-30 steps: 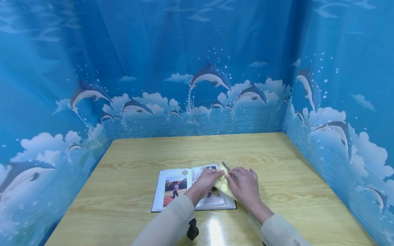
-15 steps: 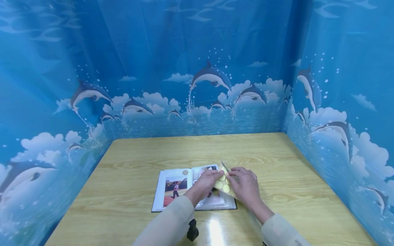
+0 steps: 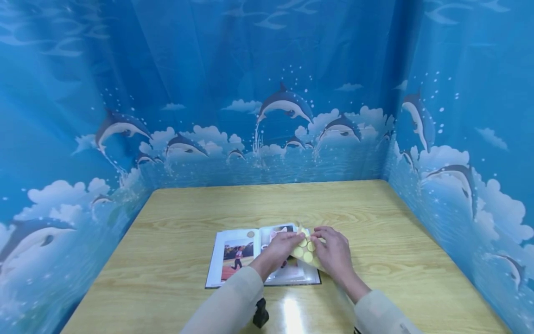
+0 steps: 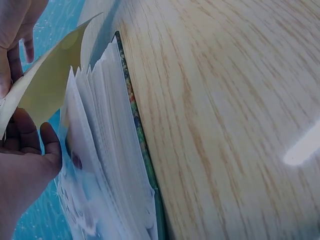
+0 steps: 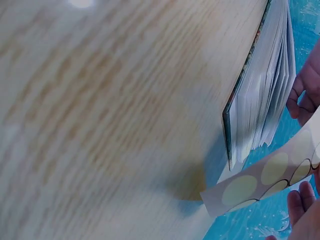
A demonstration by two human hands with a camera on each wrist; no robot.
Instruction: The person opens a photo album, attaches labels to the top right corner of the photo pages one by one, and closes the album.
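Note:
A pale yellow sheet of round stickers (image 3: 308, 256) is held up over the right page of an open photo album (image 3: 288, 277). My left hand (image 3: 278, 248) grips the sheet's left side, thumb on its front. At the right edge my right hand (image 3: 335, 254) pinches it with thumb and forefinger beside a round sticker. In the left wrist view the sheet (image 4: 50, 82) curves between both hands, above the album's page edges (image 4: 107, 125). Dark curved outlines show around some stickers (image 5: 274, 168) in the right wrist view.
On the album's left page are a photo of a runner (image 3: 238, 260) and a round sticker (image 3: 251, 234) near the top. The album lies on a wood-grain table (image 3: 167, 260). Blue dolphin-print curtains (image 3: 233, 139) surround the table.
The sheet has tipped so that more of its sticker face shows, and its dark upper edge is no longer visible. My right fingers have shifted slightly right; the album has stayed put.

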